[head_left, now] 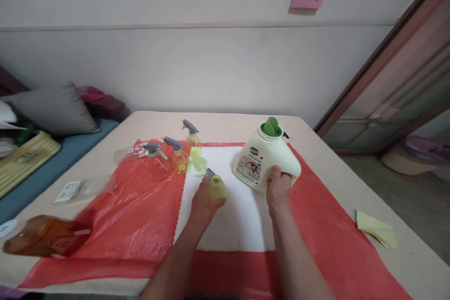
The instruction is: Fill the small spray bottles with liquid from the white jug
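Observation:
My left hand point(206, 197) is wrapped round a small yellow see-through bottle point(218, 187) whose neck is uncapped. Gripped by its handle in my right hand point(279, 187), a large cream detergent jug point(258, 154) leans slightly to the left above the white sheet. Its cap is off, and a green spout point(271, 126) shows in the mouth. A grey spray head point(210, 173) lies just behind my left hand. Farther back stand an orange spray bottle point(180, 161) and a yellow spray bottle point(193, 143), both with grey trigger heads. Beside them is a pale green round piece point(199, 164).
A white sheet point(228, 229) lies over red plastic point(144, 215) on the table. At left are a brown-orange bottle on its side point(45, 236) and clear packaging point(84, 189). Another trigger head point(153, 150) sits at the back left. Yellow cloths point(376, 228) lie near the right edge.

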`<state>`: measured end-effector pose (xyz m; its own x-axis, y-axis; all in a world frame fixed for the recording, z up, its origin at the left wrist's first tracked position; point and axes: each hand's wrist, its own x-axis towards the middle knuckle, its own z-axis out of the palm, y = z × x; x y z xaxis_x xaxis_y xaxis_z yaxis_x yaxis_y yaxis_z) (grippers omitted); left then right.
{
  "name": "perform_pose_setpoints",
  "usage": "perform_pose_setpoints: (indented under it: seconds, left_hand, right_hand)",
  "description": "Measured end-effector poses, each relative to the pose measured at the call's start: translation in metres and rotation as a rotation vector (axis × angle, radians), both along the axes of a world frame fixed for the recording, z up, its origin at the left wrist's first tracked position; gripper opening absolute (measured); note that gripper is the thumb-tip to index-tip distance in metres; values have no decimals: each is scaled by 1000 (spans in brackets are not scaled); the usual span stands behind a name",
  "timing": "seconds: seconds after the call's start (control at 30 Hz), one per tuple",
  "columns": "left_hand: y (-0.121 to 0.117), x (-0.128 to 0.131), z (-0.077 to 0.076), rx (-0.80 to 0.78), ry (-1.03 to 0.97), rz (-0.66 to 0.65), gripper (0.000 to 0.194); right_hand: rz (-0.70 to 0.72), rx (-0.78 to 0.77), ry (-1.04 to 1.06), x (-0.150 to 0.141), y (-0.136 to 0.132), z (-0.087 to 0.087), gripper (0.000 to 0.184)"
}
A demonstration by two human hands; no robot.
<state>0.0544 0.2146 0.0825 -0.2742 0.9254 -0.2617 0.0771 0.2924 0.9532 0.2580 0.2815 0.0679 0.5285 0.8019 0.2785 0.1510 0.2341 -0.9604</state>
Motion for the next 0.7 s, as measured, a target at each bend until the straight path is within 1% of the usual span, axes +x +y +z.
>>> perform_pose_setpoints:
  seconds: [0.07, 0.13, 0.2, 0.27, 0.33, 0.4, 0.47, 0.53, 0.63, 0.7]
  left_hand:
    - [0, -2, 8, 9, 131, -21, 53]
    - [-1, -8, 17, 52, 188, -5, 55]
    - [-3, -16, 26, 145, 174, 47, 59]
    - [-5, -27, 35, 239, 93, 134, 63]
    - [-8, -38, 42, 282, 63, 222, 64]
    - [-11, -49, 49, 300, 102, 291, 60]
    - [-13, -58, 55, 311, 118, 309, 57]
    - [-15, -63, 60, 310, 84, 298, 57]
    - [-16, -67, 65, 283, 63, 313, 58]
    - [-17, -69, 67, 252, 82, 345, 59]
  right_hand:
    - [0, -2, 4, -1, 1, -1, 85]
    - [5, -9, 5, -3, 2, -3, 84]
    - [16, -23, 1, -6, 3, -7, 83]
    - [34, -41, -10, -10, 6, -11, 82]
    - [51, -57, -22, -13, 7, -12, 81]
    - [60, -73, -33, -16, 5, -11, 78]
    - [55, -90, -45, -20, -2, -8, 71]
    - [36, -109, -56, -27, -15, -6, 65]
    - [-61, -114, -74, -45, -40, -6, 62]
    - [-115, -76, -144, -61, -56, -10, 60]
